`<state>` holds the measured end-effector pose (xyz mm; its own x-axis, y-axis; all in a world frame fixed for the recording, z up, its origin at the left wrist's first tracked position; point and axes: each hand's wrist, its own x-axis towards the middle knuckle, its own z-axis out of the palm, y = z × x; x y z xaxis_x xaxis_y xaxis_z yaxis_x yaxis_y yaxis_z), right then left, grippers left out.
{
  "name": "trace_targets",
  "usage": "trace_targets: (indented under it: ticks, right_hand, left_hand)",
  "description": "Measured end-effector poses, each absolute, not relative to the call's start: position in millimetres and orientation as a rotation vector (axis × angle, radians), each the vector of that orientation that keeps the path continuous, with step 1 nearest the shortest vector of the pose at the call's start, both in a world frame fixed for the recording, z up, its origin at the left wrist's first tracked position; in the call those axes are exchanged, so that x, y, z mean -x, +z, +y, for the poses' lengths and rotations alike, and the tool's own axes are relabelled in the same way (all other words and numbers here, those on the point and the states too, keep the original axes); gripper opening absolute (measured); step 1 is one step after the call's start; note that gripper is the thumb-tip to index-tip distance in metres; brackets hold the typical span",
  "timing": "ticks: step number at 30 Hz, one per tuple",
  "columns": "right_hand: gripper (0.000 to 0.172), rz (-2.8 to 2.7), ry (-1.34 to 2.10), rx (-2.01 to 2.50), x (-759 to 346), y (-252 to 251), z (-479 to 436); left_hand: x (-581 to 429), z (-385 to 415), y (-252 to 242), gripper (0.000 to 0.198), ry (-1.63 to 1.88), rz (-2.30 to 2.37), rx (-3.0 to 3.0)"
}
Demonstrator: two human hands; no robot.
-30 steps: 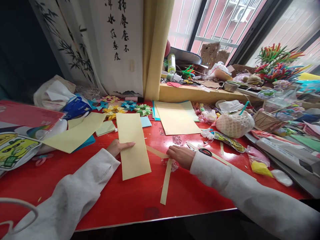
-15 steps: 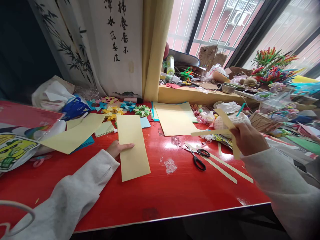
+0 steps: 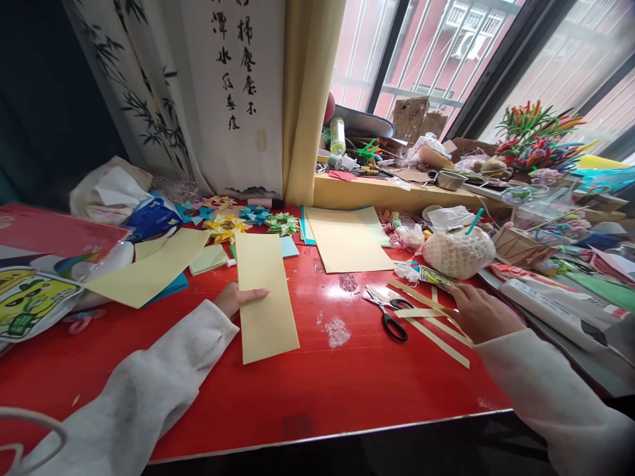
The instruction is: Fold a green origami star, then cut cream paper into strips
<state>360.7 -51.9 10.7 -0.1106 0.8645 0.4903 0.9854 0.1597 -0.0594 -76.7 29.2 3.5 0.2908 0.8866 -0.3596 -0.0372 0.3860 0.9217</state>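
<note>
My left hand [image 3: 243,297] pinches the left edge of a tall pale-yellow paper sheet [image 3: 268,330], its thumb lying across the front and the other fingers hidden behind. Low over the table's right side, my right hand [image 3: 483,314] has its fingers on several narrow yellow paper strips [image 3: 421,313]; the grip is partly hidden. Just left of them, scissors with black handles [image 3: 394,327] lie with blades pointing up and left. Longer cut strips [image 3: 446,344] rest beside the scissors. Farther back lies a large yellow sheet [image 3: 350,241] over blue and green paper.
Folded paper stars [image 3: 253,215] line the back by the curtain. A yellow sheet [image 3: 153,268] and a plastic-wrapped pack [image 3: 40,297] are on the left. At right stand a net-wrapped round object with a straw [image 3: 459,251] and craft clutter. The red table's front edge [image 3: 322,436] is near.
My right hand has lowered the paper strips from above the table down to beside the scissors. My left hand keeps the sheet in nearly the same place.
</note>
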Motion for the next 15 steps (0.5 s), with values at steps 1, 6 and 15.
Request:
trace_targets:
  ticks: [1,6,15]
  right_hand:
    - [0.032,-2.043,-0.429,1.765,-343,21,-57]
    - [0.021,-2.021,0.017,1.518,-225,45,-71]
    - [0.031,-1.393,1.519,1.141,-114,-10,-6]
  left_hand:
    - [76,28,5,0.032,0.769,1.075,-0.985]
    - [72,19,10,0.035,0.749,1.039,-1.021]
    - [68,15,2,0.042,0.591,0.920,-1.196]
